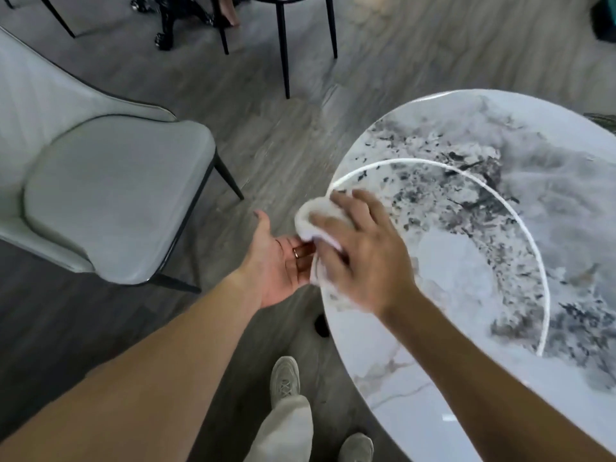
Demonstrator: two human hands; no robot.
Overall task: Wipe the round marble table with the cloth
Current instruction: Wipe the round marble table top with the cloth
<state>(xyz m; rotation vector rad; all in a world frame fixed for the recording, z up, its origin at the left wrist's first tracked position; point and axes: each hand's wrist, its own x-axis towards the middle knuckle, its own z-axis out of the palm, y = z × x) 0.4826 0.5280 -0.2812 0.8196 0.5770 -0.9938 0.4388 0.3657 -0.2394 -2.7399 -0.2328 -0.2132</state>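
Note:
The round marble table (466, 261) fills the right half of the head view, white with grey and black veining and a thin white ring inlaid. A bunched white cloth (315, 216) lies at the table's left edge, partly overhanging it. My right hand (363, 248) presses flat on the cloth, fingers spread, covering most of it. My left hand (278, 261) is held palm up just off and below the table's edge, under the cloth's hanging part, with a ring on one finger. Its fingertips are hidden behind the cloth and my right hand.
A pale grey upholstered chair (110, 201) with black legs stands on the left. Black chair legs (285, 55) and a dark table base stand at the back, with another person's foot beside them. My shoes (285, 378) are on the grey wood floor beside the table.

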